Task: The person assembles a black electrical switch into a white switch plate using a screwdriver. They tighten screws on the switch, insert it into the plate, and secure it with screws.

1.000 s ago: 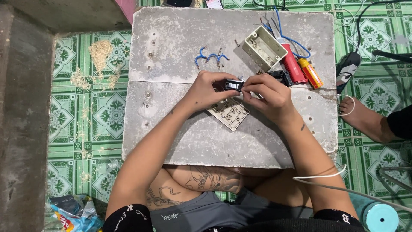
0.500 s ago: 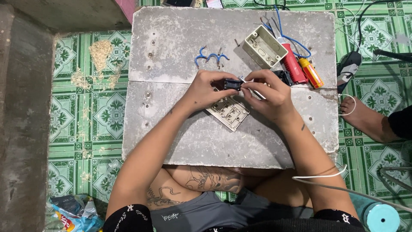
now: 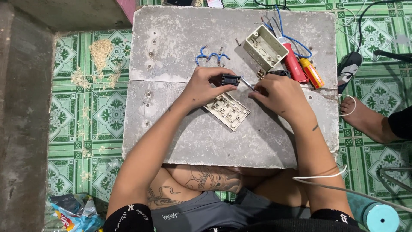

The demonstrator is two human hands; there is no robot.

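Left hand [image 3: 201, 88]: fingers closed on small black switch module [image 3: 230, 80], held just above grey slab worktop [image 3: 180, 38]. Right hand [image 3: 281, 94]: fingers curled round thin screwdriver shaft [image 3: 246, 83], tip meeting module. Cream switch plate [image 3: 227, 110] lies flat on worktop between both hands, open slots up. Beige junction box [image 3: 266, 47] beyond right hand, open side up, interior bare apart from moulded holes. Red tool [image 3: 293, 65] and orange screwdriver [image 3: 312, 74] just beside box. 2 blue wire bits [image 3: 210, 56] near left hand.
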